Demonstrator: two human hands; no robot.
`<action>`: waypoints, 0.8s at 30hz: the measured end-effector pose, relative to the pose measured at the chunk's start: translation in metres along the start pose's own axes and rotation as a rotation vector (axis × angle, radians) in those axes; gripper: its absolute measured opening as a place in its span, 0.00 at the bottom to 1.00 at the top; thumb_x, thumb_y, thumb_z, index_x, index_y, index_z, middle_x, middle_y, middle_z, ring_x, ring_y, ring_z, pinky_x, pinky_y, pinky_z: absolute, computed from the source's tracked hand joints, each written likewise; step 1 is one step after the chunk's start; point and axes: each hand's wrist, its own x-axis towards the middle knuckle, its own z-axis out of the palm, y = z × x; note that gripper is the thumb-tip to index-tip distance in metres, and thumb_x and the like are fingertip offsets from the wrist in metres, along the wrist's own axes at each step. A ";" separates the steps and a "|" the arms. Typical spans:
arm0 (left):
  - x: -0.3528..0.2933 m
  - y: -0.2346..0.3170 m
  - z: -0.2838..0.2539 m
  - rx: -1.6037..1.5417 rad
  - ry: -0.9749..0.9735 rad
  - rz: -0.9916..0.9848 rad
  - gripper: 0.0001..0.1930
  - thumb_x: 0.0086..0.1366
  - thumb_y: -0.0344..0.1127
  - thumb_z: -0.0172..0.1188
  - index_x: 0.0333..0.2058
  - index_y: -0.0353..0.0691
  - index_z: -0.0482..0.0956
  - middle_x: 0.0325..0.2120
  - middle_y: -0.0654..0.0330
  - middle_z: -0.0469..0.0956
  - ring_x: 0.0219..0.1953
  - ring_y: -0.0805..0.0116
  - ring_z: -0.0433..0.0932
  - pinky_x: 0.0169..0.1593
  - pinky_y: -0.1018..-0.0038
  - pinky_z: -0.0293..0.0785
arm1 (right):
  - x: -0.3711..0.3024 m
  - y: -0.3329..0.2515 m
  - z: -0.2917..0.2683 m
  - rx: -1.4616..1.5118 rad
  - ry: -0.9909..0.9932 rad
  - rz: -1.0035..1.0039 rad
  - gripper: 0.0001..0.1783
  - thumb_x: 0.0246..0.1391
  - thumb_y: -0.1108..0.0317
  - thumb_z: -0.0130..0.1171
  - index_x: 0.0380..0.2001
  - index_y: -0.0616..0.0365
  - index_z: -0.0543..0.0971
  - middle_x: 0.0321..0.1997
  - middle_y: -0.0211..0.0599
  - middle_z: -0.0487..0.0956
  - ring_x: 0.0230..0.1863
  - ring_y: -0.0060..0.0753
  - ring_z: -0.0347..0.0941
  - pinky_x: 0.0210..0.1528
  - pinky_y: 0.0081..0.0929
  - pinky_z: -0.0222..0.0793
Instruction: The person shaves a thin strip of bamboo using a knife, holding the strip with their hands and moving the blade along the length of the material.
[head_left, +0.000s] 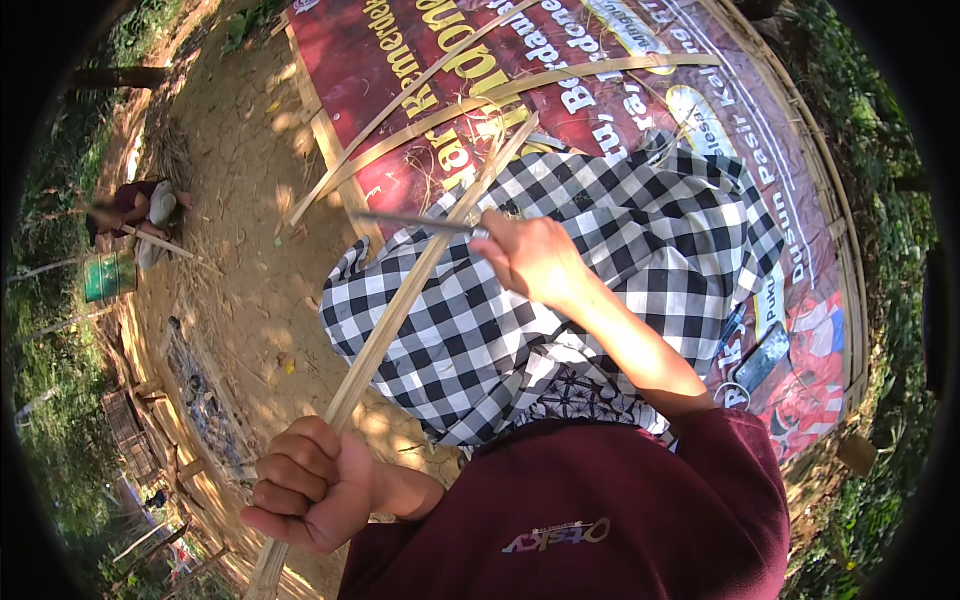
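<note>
A long, pale bamboo strip (393, 309) slants from the lower left up toward the top middle. My left hand (308, 484) is wrapped around its lower part in a fist. In my right hand (532, 260) is a knife (412, 221), its thin blade pointing left and lying across the strip's upper part. Whether the edge bites into the bamboo cannot be told. Below the strip and my right hand, a black-and-white checked cloth (610, 245) is draped over my lap.
A printed red banner (380, 60) covers the platform ahead and right. On it lie a curved bamboo strip (590, 68), thin shavings and a dark phone (766, 358). At far left, another person (140, 208) sits on the bare ground (225, 130) near a green container (108, 277).
</note>
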 end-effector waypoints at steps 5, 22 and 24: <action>0.012 -0.007 -0.001 -0.033 0.048 -0.010 0.25 0.73 0.44 0.36 0.12 0.52 0.50 0.08 0.72 0.42 0.11 0.79 0.38 0.20 0.79 0.40 | 0.027 0.071 0.043 0.034 0.132 0.174 0.23 0.61 0.51 0.47 0.28 0.63 0.72 0.19 0.55 0.74 0.26 0.63 0.72 0.28 0.50 0.66; 0.006 0.000 -0.007 -0.011 -0.046 -0.024 0.26 0.73 0.45 0.35 0.12 0.51 0.52 0.07 0.72 0.44 0.11 0.79 0.38 0.20 0.79 0.41 | -0.038 -0.030 0.015 0.141 -0.026 -0.536 0.12 0.58 0.59 0.54 0.38 0.54 0.68 0.18 0.39 0.73 0.21 0.48 0.74 0.21 0.39 0.68; 0.004 -0.001 -0.007 -0.007 -0.103 -0.033 0.26 0.73 0.45 0.35 0.12 0.52 0.52 0.07 0.72 0.44 0.11 0.79 0.38 0.20 0.79 0.41 | -0.004 0.004 0.015 -0.096 0.043 -0.004 0.15 0.59 0.55 0.51 0.30 0.56 0.68 0.19 0.43 0.74 0.19 0.52 0.73 0.18 0.43 0.67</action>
